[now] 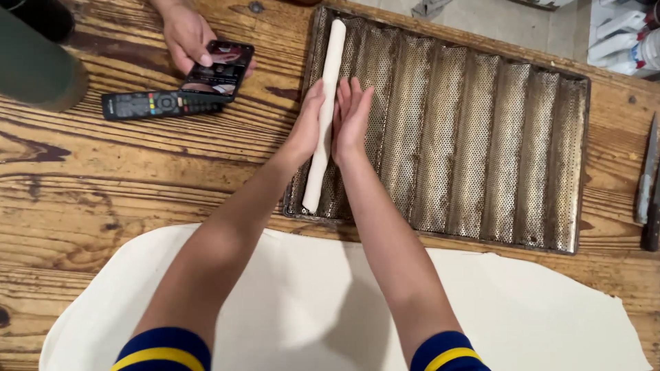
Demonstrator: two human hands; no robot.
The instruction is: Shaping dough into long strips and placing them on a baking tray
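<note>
On the wooden tabletop [103, 185] a wide sheet of pale dough [330, 309] lies along the near edge, under both forearms. Beyond it, toward the far right corner, sits one perforated metal baguette tray [481, 137] with a row of long channels. Only the leftmost channel is filled: a single long roll of dough [326, 103] lies in it lengthwise, reaching from near the tray's far rim almost to its near rim. The other channels hold nothing.

The left hand [307, 124] and the right hand [352, 117] are both flat and open, fingers straight and together, pressed against the roll from either side around its middle; neither closes around it.

Toward the far left corner another person's hand [185, 38] holds a dark phone [220, 69], and just beside it lies one black remote control [158, 104]. A dark green rounded object [38, 69] stands at the left edge. At the right edge lie two knives [647, 185], close together, well apart from the hands. Nothing stands between the hands and the tray.
</note>
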